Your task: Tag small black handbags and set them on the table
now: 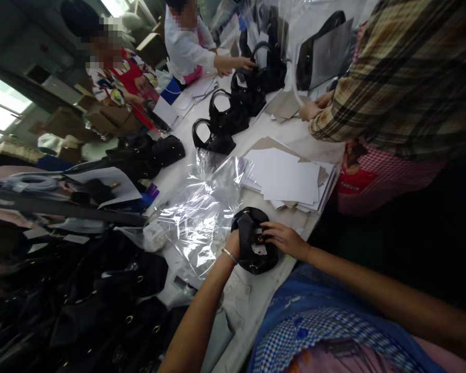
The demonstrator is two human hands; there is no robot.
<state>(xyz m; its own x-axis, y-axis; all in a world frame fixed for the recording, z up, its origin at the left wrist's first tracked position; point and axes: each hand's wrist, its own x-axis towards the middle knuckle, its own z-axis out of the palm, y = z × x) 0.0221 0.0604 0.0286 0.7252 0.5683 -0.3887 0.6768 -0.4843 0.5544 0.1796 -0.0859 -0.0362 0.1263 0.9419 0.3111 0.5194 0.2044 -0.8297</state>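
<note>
A small black handbag [258,264] stands before me on the white table, its handle [246,238] raised and something white showing inside its opening. My left hand [234,242], with a bracelet at the wrist, is against the bag's left side; the handle and bag hide its fingers. From the right, my right hand [285,239] reaches the bag's opening with fingers stretched out and slightly apart, close to a small metal fitting [260,239]. Clear plastic bags [202,217] lie just left of the handbag. Beyond it is a stack of white sheets [283,173].
Several black handbags [227,116] stand in a row farther up the table. Many more dark bags [81,305] are heaped at left. A co-worker in a plaid shirt [392,77] stands at right; two others [188,46] work along the far side.
</note>
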